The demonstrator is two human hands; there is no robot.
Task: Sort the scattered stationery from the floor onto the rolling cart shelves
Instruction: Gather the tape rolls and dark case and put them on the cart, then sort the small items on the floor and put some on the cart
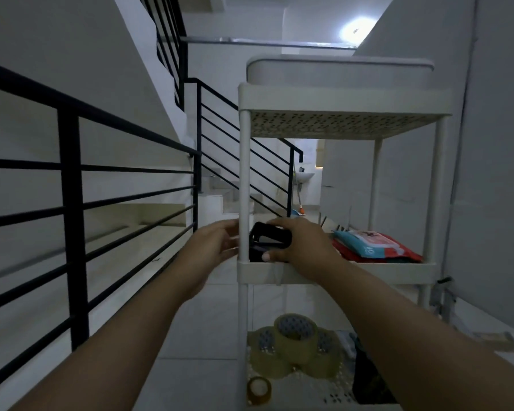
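A white rolling cart point(339, 99) with perforated shelves stands in front of me. On its middle shelf point(398, 269), at the left end, my right hand point(303, 244) grips a black boxy object point(269, 237), fingers over its top and thumb at its front. My left hand point(217, 241) is just outside the cart's left post point(244, 188), fingers reaching toward the same object; whether it touches is unclear. Red and blue packets point(374, 243) lie at the right of that shelf. Several rolls of clear tape point(294, 339) sit on the bottom shelf beside a dark item point(368, 378).
A black metal stair railing point(72, 209) runs along the left, close to the cart. A white wall point(493, 173) is on the right. A staircase and a small sink point(304, 175) lie beyond the cart. Pale tiled floor point(214, 336) shows under my arms.
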